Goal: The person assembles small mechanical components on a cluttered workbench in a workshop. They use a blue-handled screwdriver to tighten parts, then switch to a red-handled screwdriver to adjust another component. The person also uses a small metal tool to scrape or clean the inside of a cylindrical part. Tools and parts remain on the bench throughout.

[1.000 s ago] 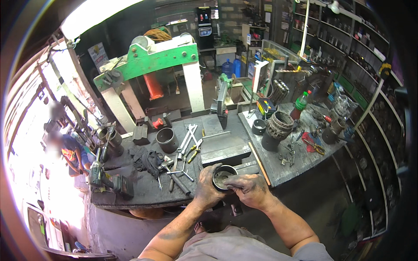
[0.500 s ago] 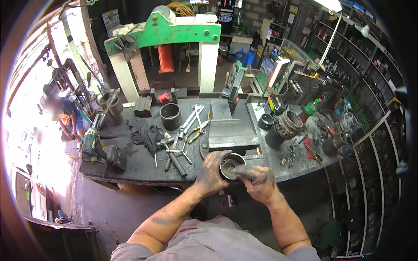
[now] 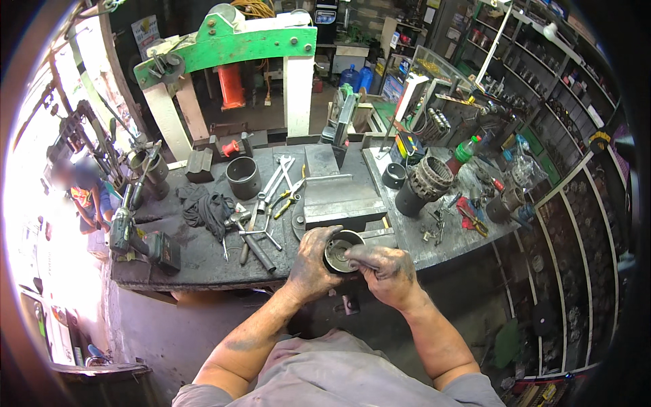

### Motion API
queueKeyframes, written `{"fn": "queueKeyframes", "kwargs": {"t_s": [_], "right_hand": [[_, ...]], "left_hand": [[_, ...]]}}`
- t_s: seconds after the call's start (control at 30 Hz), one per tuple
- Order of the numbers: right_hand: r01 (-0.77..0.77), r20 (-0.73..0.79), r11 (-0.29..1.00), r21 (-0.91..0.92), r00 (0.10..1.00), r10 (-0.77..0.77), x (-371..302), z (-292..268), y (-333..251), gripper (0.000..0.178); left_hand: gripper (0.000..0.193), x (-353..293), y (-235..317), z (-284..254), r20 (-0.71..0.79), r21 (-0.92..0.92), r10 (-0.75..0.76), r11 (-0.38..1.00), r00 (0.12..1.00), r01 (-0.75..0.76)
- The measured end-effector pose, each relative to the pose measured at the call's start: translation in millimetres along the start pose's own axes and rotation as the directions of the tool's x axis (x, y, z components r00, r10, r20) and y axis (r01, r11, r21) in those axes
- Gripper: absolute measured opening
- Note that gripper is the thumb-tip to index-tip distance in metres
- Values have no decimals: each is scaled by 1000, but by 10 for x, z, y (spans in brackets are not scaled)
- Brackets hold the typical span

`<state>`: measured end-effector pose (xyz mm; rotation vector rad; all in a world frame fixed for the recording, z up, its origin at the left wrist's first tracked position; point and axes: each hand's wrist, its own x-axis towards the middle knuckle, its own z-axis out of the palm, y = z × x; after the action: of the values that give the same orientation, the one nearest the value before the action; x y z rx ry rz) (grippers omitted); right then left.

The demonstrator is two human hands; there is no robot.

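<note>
My left hand (image 3: 314, 263) is wrapped around the side of a round, cup-shaped metal part (image 3: 347, 237), its open end facing up. It is held above the front edge of the bench, just in front of the vise (image 3: 342, 208). My right hand (image 3: 388, 270) is closed, with thumb and fingertips pinched together over the part's right rim and reaching into its mouth. Whatever those fingertips may hold is too small or hidden to make out. Both hands are smeared with dark grease.
On the workbench (image 3: 285, 261) lie a hammer (image 3: 254, 243), spanners (image 3: 274, 182), yellow-handled pliers (image 3: 288, 202) and a black rag (image 3: 203, 210). A metal cylinder (image 3: 244, 179), a cordless drill (image 3: 125, 227) and a geared part (image 3: 430, 176) stand around. Someone (image 3: 88, 197) sits at far left.
My view has shifted, so the bench sits further left and higher. The right fingertips have moved slightly further in over the cup-shaped part's mouth. My left hand keeps its grip.
</note>
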<state>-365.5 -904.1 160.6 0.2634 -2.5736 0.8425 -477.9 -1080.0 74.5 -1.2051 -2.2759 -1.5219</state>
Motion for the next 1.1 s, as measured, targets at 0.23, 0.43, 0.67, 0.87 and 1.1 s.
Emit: {"fn": "queueKeyframes", "kwargs": {"t_s": [0.23, 0.43, 0.67, 0.87, 1.1], "right_hand": [[-25, -36, 1000, 10, 999, 26, -25, 51, -15, 29], [2, -27, 999, -43, 1000, -3, -69, 34, -28, 28], [-12, -25, 995, -95, 1000, 9, -101, 49, -98, 22], [-23, 19, 996, -83, 1000, 25, -81, 114, -58, 21], [-25, -25, 997, -79, 999, 23, -75, 135, -24, 22]], "left_hand": [[103, -8, -32, 7, -4, 14, 34, 999, 999, -34], [102, -26, -40, 32, -22, 38, 36, 999, 999, -35], [88, -81, 15, 191, -178, 53, -39, 997, 983, 49], [86, -97, 31, 305, -275, 164, 24, 986, 961, 23], [84, -99, 9, 339, -260, 91, -7, 995, 966, 32]]}}
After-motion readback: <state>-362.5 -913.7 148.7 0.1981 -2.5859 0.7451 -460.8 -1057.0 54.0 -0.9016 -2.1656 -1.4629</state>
